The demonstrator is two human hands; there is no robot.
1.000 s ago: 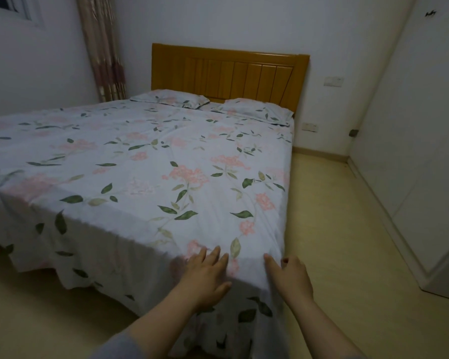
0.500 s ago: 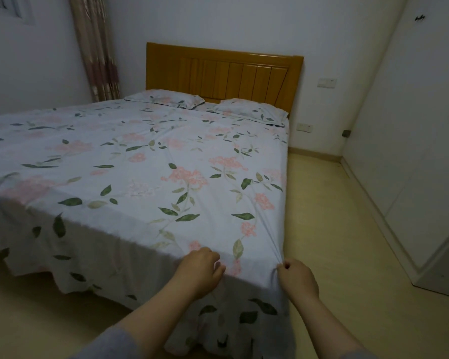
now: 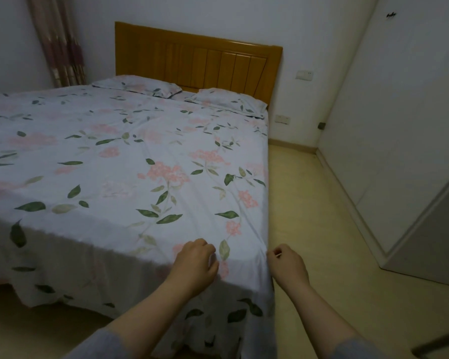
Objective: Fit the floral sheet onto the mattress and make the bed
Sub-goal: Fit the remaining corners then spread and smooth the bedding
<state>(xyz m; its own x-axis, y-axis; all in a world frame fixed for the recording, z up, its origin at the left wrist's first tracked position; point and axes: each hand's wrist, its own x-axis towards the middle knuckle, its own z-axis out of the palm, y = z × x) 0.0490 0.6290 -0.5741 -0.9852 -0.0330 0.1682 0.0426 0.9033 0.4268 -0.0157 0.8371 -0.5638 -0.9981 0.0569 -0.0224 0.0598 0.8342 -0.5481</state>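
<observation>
The floral sheet (image 3: 130, 172), pale blue with pink blooms and green leaves, lies spread over the mattress and hangs down its foot end and right side. Two matching pillows (image 3: 140, 85) (image 3: 226, 101) rest against the wooden headboard (image 3: 197, 58). At the near right corner of the bed, my left hand (image 3: 196, 265) has its fingers curled into the sheet on the top edge. My right hand (image 3: 286, 263) pinches the sheet's fabric at the corner's right side.
Bare yellowish floor (image 3: 309, 216) runs along the bed's right side. A white wardrobe (image 3: 399, 125) lines the right wall. A curtain (image 3: 60, 42) hangs at the far left, and wall sockets (image 3: 281, 119) sit beside the headboard.
Both hands went from lying flat on the sheet at the corner to curled, gripping the fabric. The view has shifted slightly to the right.
</observation>
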